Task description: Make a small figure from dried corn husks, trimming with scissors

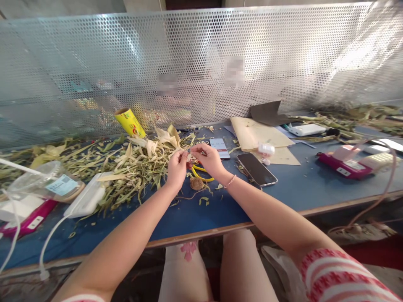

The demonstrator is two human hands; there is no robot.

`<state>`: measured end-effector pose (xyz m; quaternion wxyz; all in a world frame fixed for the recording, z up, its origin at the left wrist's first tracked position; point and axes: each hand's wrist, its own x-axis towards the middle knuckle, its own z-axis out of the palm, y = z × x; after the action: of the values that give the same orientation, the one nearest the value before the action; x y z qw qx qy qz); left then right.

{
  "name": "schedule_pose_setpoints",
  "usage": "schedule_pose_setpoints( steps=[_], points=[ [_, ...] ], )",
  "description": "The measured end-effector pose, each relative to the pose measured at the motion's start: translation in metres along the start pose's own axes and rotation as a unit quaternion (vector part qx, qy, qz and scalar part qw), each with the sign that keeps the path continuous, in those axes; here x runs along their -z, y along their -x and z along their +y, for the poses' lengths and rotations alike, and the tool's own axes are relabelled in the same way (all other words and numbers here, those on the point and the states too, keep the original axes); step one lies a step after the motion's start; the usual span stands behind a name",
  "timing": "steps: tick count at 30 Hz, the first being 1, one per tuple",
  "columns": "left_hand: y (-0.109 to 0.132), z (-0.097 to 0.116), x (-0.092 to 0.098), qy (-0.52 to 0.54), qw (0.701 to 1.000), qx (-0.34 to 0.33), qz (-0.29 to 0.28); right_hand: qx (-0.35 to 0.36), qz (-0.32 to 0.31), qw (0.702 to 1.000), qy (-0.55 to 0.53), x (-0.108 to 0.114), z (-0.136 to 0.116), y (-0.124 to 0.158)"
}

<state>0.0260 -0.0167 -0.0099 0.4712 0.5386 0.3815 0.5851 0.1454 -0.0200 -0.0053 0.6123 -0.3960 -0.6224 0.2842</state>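
Note:
My left hand (pixel 177 168) and my right hand (pixel 208 159) meet at the middle of the blue table, fingertips pinched together. Between them is a small pale bit of dried plant (pixel 189 157), mostly covered by the fingers. Pale dried leaves (pixel 168 136) stick up just behind my left hand, but whether they join the held bit I cannot tell. Beneath my right hand lies a yellow loop handle (pixel 203 177), like that of scissors. Close by is a round brown lump (pixel 197 183). A heap of dried stems and leaves (pixel 135 174) spreads to the left.
A yellow tube (pixel 129 122) leans behind the heap. Toward the right lie a phone (pixel 256 168), brown paper (pixel 252 134) and a magenta power strip (pixel 343 165). At left are a plastic cup (pixel 59 180) and a white charger (pixel 90 197). A perforated metal panel (pixel 201 63) closes the back.

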Motion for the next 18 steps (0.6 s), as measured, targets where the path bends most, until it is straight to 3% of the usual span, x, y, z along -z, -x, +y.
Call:
schedule_pose_setpoints(
  steps=[8,12,18],
  points=[
    [0.004,0.007,-0.003,0.060,0.997,0.049,-0.012,0.025,-0.010,0.999,0.034,-0.003,-0.003,0.005],
    [0.001,0.000,-0.001,0.005,1.000,0.013,0.012,0.021,-0.016,0.999,0.036,-0.005,-0.004,0.006],
    [-0.001,-0.003,0.004,-0.034,0.997,-0.041,0.048,-0.042,0.002,0.998,-0.038,-0.011,0.001,0.006]
  ],
)
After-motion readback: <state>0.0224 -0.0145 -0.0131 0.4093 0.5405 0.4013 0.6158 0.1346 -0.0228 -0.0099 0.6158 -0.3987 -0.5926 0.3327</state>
